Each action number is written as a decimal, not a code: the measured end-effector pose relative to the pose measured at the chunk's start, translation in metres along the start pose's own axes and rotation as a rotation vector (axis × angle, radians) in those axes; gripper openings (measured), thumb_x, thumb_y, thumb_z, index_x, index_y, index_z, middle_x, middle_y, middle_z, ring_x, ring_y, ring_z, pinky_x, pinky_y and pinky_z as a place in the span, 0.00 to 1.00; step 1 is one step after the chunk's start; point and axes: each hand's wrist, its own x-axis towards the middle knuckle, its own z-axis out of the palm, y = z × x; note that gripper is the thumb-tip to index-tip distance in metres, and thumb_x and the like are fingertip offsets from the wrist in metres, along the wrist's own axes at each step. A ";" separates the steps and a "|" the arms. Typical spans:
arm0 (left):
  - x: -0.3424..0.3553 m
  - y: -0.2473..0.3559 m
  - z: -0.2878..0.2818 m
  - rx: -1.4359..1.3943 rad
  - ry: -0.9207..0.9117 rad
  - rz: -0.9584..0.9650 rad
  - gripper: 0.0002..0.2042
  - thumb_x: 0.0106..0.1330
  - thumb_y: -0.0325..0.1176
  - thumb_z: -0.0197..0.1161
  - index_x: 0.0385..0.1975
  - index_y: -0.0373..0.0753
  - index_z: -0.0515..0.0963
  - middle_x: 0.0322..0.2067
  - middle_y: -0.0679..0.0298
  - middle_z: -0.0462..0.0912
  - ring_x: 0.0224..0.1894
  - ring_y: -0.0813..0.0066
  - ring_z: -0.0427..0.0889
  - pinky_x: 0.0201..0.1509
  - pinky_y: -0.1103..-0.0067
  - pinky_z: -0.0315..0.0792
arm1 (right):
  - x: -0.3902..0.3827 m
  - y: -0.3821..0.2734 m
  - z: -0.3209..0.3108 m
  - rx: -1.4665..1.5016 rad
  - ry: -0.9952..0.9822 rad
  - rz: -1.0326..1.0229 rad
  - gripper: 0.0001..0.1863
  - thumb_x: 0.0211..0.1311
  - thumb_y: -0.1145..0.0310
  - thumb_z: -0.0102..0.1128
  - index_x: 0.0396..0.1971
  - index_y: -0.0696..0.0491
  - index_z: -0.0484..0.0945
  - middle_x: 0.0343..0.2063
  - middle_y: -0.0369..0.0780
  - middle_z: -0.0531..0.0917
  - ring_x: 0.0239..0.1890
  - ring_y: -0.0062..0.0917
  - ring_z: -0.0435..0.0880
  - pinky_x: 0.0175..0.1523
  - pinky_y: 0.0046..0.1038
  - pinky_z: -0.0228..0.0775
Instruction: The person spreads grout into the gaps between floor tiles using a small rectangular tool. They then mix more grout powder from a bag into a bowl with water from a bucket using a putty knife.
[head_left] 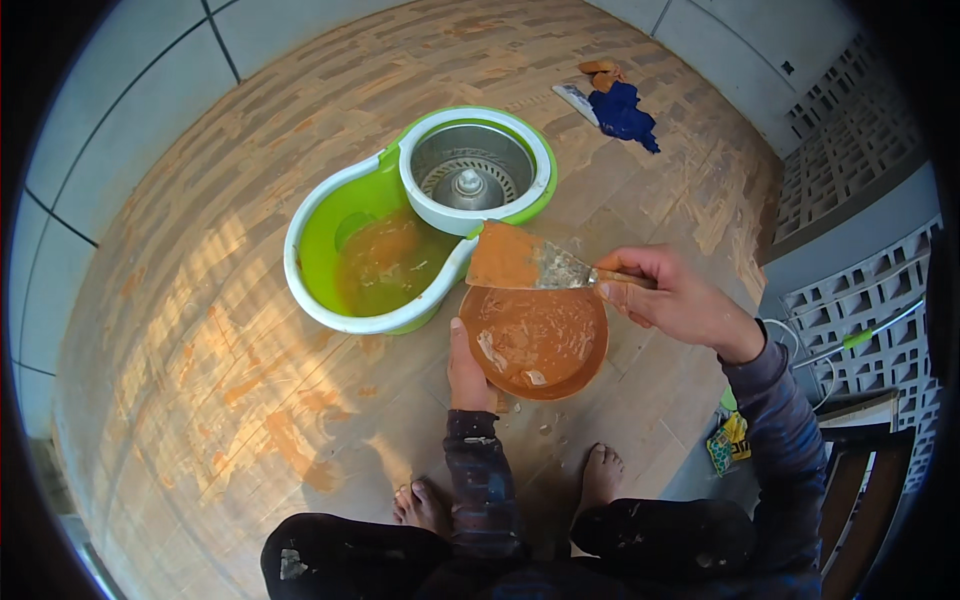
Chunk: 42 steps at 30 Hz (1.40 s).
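With my left hand [470, 372] I grip the left rim of a round orange-brown bowl [535, 340]; wet, muddy-looking orange residue coats its inside. In my right hand [665, 295] is the handle of a putty knife [520, 258], held above the bowl's far rim. Its wide blade points left and carries orange paste, with bare, stained metal near the handle. Just beyond the blade stands a green and white mop bucket [295, 265]. Murky orange-brown water [395, 265] lies in its basin, and a metal spinner basket [470, 165] fills its other side.
Orange smears [300, 450] streak the wood-patterned floor [180, 330]. At the far right lie a dark blue cloth [625, 112], a flat white-edged tool [577, 103] and brownish pieces [602, 72]. A yellow packet [728, 445] rests near my right arm. White tiled walls [130, 110] enclose the left side.
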 end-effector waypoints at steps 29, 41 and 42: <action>0.003 -0.097 0.063 0.366 0.264 0.173 0.29 0.79 0.53 0.38 0.66 0.33 0.63 0.62 0.55 0.71 0.59 0.63 0.76 0.61 0.68 0.73 | -0.187 0.156 0.067 -0.704 0.339 -0.110 0.26 0.50 0.73 0.63 0.54 0.46 0.79 0.39 0.36 0.78 0.41 0.31 0.80 0.42 0.30 0.78; 0.048 -0.120 0.053 0.299 -0.046 0.138 0.30 0.77 0.55 0.42 0.71 0.42 0.58 0.68 0.59 0.65 0.67 0.58 0.69 0.65 0.59 0.70 | -0.226 0.327 0.067 0.337 1.035 0.467 0.17 0.67 0.77 0.57 0.55 0.59 0.74 0.35 0.35 0.79 0.36 0.19 0.78 0.44 0.21 0.71; 0.055 -0.124 0.058 0.267 -0.090 0.111 0.29 0.77 0.55 0.43 0.71 0.44 0.58 0.69 0.59 0.63 0.68 0.58 0.67 0.66 0.55 0.68 | -0.221 0.348 0.065 0.301 1.085 0.432 0.17 0.70 0.74 0.56 0.56 0.59 0.73 0.36 0.33 0.78 0.37 0.14 0.73 0.44 0.20 0.69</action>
